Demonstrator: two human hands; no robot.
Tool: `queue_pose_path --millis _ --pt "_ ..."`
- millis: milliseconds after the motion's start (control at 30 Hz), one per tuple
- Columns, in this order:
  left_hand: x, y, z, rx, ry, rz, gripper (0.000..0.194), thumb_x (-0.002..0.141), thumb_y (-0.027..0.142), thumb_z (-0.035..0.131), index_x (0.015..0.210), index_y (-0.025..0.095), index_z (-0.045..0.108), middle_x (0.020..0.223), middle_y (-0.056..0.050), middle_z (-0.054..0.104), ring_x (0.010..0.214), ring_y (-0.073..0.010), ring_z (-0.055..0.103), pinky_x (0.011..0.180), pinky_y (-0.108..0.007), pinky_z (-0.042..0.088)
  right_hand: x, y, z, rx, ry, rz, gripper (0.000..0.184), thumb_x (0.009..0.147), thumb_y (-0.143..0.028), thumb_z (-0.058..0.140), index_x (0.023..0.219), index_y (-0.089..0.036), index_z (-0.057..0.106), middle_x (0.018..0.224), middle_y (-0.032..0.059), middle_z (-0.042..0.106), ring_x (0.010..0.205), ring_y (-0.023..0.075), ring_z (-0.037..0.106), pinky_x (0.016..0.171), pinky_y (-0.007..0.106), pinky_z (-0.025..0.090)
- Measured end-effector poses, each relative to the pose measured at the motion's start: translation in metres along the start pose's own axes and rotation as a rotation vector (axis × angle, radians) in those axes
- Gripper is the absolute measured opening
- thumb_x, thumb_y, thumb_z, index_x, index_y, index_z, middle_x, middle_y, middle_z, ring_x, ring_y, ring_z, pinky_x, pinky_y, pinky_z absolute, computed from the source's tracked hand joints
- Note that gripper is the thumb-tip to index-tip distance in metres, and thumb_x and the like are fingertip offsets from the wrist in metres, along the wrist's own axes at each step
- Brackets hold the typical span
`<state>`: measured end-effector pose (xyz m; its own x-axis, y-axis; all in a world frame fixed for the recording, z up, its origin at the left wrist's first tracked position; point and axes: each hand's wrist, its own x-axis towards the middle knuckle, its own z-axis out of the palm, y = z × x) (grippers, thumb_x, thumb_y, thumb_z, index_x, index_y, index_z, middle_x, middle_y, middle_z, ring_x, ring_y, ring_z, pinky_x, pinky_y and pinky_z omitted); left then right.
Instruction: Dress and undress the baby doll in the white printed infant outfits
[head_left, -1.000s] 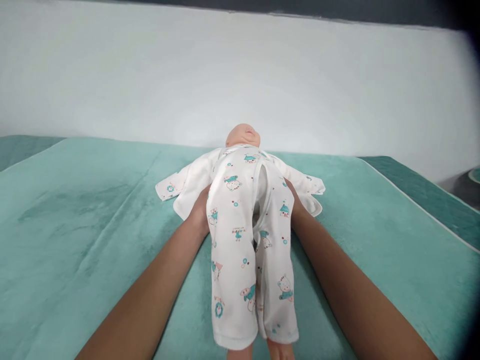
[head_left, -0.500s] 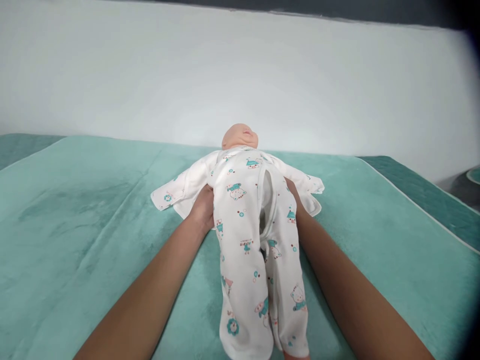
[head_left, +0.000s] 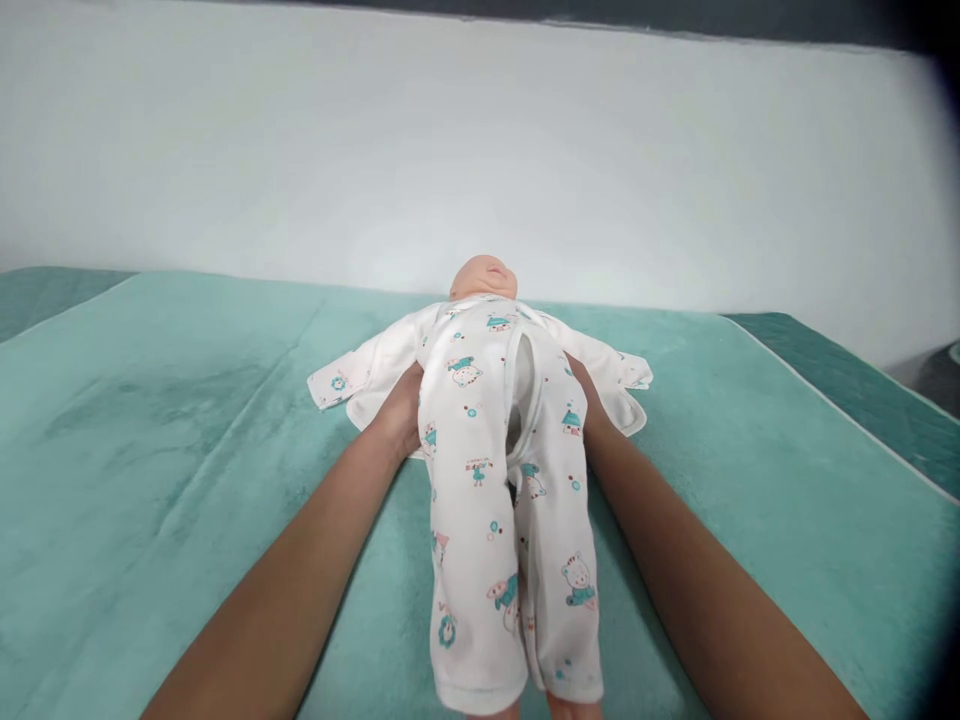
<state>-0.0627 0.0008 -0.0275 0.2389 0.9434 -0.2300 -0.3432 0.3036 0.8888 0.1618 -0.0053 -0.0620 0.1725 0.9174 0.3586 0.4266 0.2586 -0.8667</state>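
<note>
- Surface: a green cover [head_left: 187, 480] extends under and around both of your hands. A crease runs across it, to the left of your left hand.
- Side sections: a darker green strip [head_left: 847, 390] with a pale edge line lies well to the right of your right hand; a second dark section [head_left: 52, 297] lies far to the left of your left hand.
- Room: a white wall [head_left: 480, 150] stands beyond your hands, with a dark band [head_left: 525, 18] along its top. A dark object [head_left: 943, 378], cut off by the view, sits far right of your right hand.
- Doll: the doll [head_left: 484, 278] lies between your hands, head beyond them, legs toward you.
- Trousers: the printed white trousers [head_left: 472, 410] cover the doll between your hands and forearms, with the front opening [head_left: 523, 395] nearer your right hand.
- Jacket: the white jacket [head_left: 390, 345] has its sleeves spread outward, beyond and outside your hands.
- Hands: your left hand [head_left: 403, 412] and right hand [head_left: 587, 400] touch opposite sides of the trousers. Your fingers are hidden; whether they grip the fabric cannot be determined.
</note>
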Motion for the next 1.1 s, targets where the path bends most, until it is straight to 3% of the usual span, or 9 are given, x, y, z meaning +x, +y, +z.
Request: queue_pose_path --millis 167,367,533,633,800,967,1100 --pt "0.006 0.000 -0.007 0.097 0.016 0.015 0.015 0.072 0.028 0.068 0.079 0.014 0.068 0.067 -0.004 0.069 0.065 -0.0194 0.064 0.066 -0.032 0.054 -0.003 -0.004 -0.001 -0.010 0.004 0.000 0.029 0.076 -0.036 0.057 0.100 -0.022 0.066 0.109 0.0085 0.070 0.105 0.0286 0.060 0.096 0.045 0.045" --pt "-0.002 0.009 -0.012 0.357 0.059 0.104 0.022 0.065 0.020 0.067 0.086 0.014 0.072 0.083 -0.007 0.074 0.069 -0.0201 0.064 0.065 -0.031 0.052 -0.004 -0.016 0.000 0.126 0.024 0.155 0.027 0.070 -0.028 0.058 0.093 -0.017 0.068 0.102 0.0081 0.072 0.096 0.0256 0.063 0.086 0.038 0.049" --pt "-0.009 0.011 -0.017 0.457 0.252 0.226 0.012 0.069 0.023 0.060 0.072 0.015 0.068 0.063 0.000 0.064 0.055 -0.0132 0.053 0.052 -0.024 0.044 -0.004 -0.023 0.003 0.234 0.026 0.214 0.030 0.070 -0.030 0.062 0.094 -0.016 0.069 0.095 0.0063 0.074 0.089 0.0232 0.065 0.079 0.034 0.051" --pt "-0.009 0.010 -0.016 0.426 0.319 0.227 0.019 0.073 0.032 0.064 0.063 0.015 0.063 0.058 0.000 0.060 0.053 -0.0120 0.049 0.047 -0.022 0.039 -0.005 -0.025 0.003 0.187 0.040 0.196 0.028 0.070 -0.029 0.060 0.093 -0.016 0.069 0.099 0.0074 0.074 0.091 0.0234 0.065 0.083 0.035 0.051" --pt "-0.011 0.009 -0.010 0.230 0.193 0.196 0.037 0.074 0.048 0.069 0.085 0.014 0.072 0.080 -0.007 0.072 0.070 -0.0191 0.062 0.063 -0.029 0.051 -0.007 -0.023 0.002 0.128 0.010 0.052 0.032 0.078 -0.030 0.056 0.105 -0.017 0.067 0.113 0.0073 0.071 0.106 0.0242 0.062 0.097 0.040 0.046" --pt "-0.011 0.007 -0.011 0.231 0.003 0.225 0.047 0.076 0.048 0.070 0.111 0.017 0.071 0.108 -0.010 0.073 0.095 -0.0252 0.066 0.084 -0.036 0.053 -0.005 -0.014 -0.002 0.003 -0.095 -0.106 0.033 0.084 -0.028 0.052 0.114 -0.021 0.065 0.126 0.0071 0.066 0.117 0.0249 0.058 0.104 0.043 0.042" --pt "-0.006 0.001 -0.017 0.373 0.044 0.297 0.044 0.084 0.046 0.062 0.119 0.019 0.069 0.119 -0.009 0.070 0.109 -0.0281 0.062 0.093 -0.040 0.049 -0.007 -0.009 -0.003 -0.127 -0.086 -0.133 0.038 0.086 -0.026 0.052 0.122 -0.019 0.061 0.130 0.0100 0.063 0.121 0.0270 0.057 0.105 0.046 0.042"
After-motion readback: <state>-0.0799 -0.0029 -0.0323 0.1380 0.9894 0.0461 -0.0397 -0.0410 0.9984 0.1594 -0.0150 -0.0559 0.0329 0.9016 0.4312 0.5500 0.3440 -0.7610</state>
